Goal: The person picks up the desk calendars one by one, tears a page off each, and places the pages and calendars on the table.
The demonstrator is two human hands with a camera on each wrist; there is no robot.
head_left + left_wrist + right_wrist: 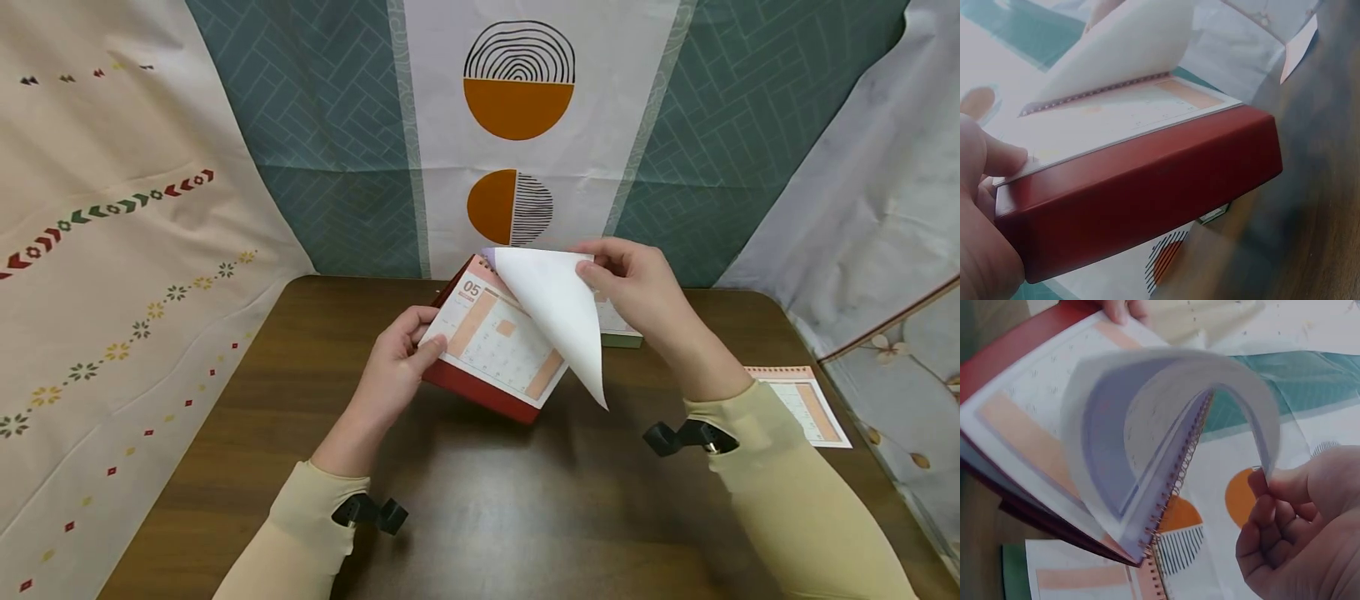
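A desk calendar point(491, 342) with a red stand point(1147, 181) is held tilted above the table, its page marked 05 facing up. My left hand point(399, 354) grips its left side, the thumb on the page and the other fingers partly hidden behind. Pinched between thumb and finger of my right hand point(637, 287) is a lifted page point(558, 304), its white back showing. That page curls over and is still attached at the spiral binding point(1169, 494), as the right wrist view shows.
Behind the lifted page stands a second calendar point(621, 340) with a green base, mostly covered. A calendar sheet point(813, 408) with orange bands lies at the table's right, partly behind my right sleeve. Patterned cloth point(330, 150) hangs around the brown table point(480, 517).
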